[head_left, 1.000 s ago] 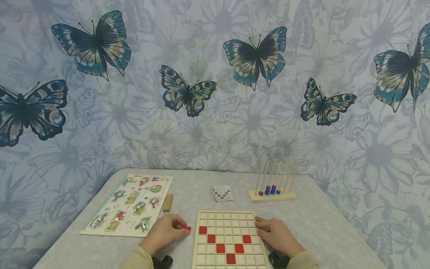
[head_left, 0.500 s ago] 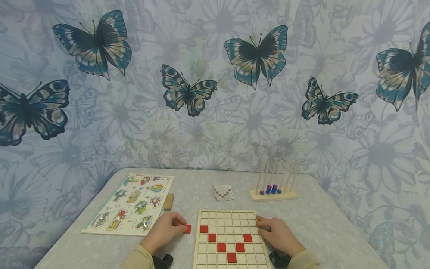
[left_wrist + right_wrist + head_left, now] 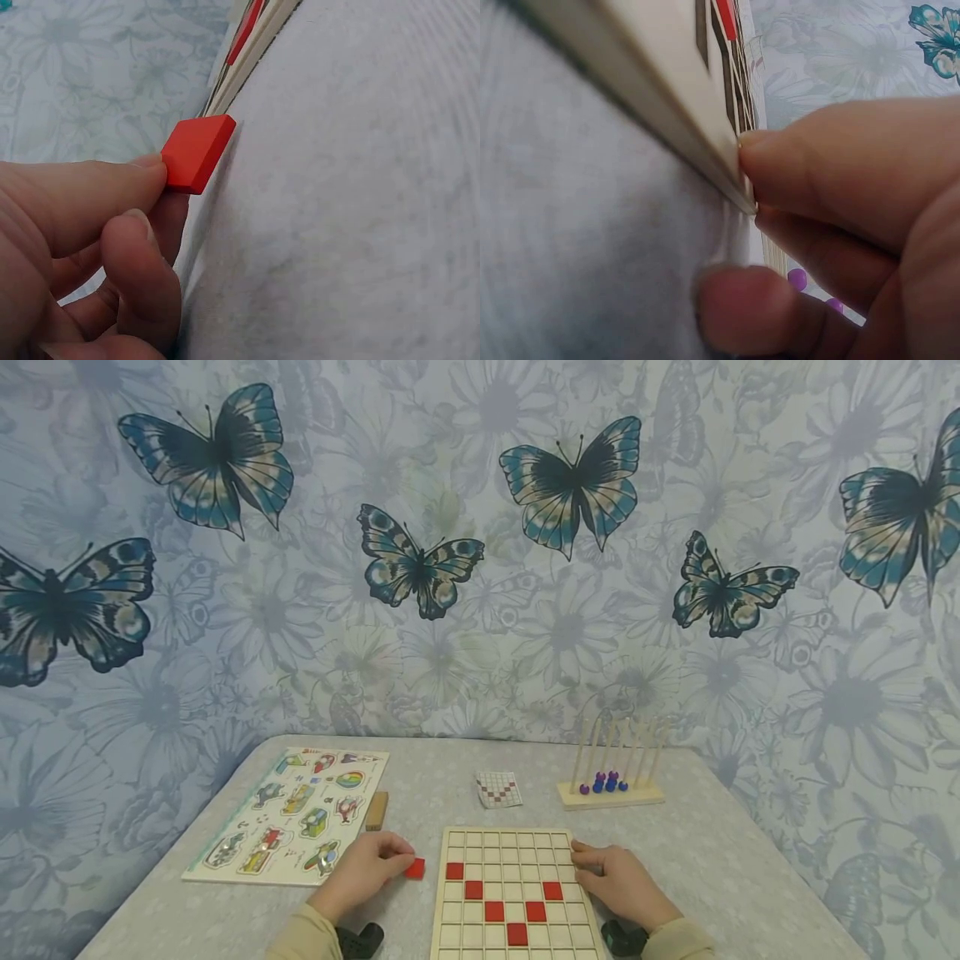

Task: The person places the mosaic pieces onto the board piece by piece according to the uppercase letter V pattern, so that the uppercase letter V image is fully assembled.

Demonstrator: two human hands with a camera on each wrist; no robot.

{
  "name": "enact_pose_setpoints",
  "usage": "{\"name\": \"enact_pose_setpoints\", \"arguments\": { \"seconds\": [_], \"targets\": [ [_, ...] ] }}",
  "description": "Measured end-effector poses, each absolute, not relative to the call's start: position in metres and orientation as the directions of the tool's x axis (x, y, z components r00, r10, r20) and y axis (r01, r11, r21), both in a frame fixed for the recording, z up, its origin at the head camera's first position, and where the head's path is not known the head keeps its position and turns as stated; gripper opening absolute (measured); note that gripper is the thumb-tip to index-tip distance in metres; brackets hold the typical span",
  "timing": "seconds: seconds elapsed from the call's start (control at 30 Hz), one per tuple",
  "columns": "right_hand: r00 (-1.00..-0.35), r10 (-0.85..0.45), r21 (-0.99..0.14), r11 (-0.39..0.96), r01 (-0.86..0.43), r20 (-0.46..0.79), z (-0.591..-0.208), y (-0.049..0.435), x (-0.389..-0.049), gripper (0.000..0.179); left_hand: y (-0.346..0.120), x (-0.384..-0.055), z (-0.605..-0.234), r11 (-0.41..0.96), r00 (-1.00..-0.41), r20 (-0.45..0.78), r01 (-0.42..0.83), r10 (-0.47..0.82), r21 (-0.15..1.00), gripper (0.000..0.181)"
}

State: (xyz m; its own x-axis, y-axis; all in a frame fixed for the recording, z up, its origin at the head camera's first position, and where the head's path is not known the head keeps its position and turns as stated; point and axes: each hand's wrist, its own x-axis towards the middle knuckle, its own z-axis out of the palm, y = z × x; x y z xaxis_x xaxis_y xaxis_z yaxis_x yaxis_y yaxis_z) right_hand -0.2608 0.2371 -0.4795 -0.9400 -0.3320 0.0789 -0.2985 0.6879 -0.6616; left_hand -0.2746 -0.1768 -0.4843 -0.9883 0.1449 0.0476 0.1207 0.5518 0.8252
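Note:
Between thumb and fingers, my left hand [image 3: 367, 870] pinches a square red tile [image 3: 196, 154], just left of the wooden grid board [image 3: 528, 843]. The tile juts out from the fingertips, close over the table in the left wrist view. Several red tiles sit in the board's cells; one of them, a red tile [image 3: 517, 934], is lowest in a slanting, V-like pattern. My right hand [image 3: 624, 881] grips the board's right edge, thumb on top in the right wrist view [image 3: 832, 165].
A picture puzzle board [image 3: 288, 818] lies at the left, a small wooden block [image 3: 377, 811] beside it. Behind the grid board lies a paper card [image 3: 498, 790] with a printed grid pattern. A peg stand [image 3: 611, 797] with purple and blue beads stands at the back right.
The red tile in my left hand has turned slightly and shows more of its face; the left hand has shifted a little left. My right hand stays at the board's edge.

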Motion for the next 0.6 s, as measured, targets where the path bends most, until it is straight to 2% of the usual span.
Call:
{"name": "enact_pose_setpoints", "arguments": {
  "seconds": [0.4,0.6],
  "targets": [
    [-0.946,-0.316,-0.664,0.693,-0.282,0.072,-0.4778,0.2359,-0.2601,0.035,-0.177,-0.2735,-0.4799,0.481,-0.993,0.046,0.095,0.113,0.872,0.012],
    [-0.947,-0.312,-0.656,0.701,-0.28,0.071,-0.4802,0.2378,-0.2626,0.036,-0.172,-0.2749,-0.4775,0.464,-0.993,0.052,0.097,0.11,0.88,0.018]
  ]
}}
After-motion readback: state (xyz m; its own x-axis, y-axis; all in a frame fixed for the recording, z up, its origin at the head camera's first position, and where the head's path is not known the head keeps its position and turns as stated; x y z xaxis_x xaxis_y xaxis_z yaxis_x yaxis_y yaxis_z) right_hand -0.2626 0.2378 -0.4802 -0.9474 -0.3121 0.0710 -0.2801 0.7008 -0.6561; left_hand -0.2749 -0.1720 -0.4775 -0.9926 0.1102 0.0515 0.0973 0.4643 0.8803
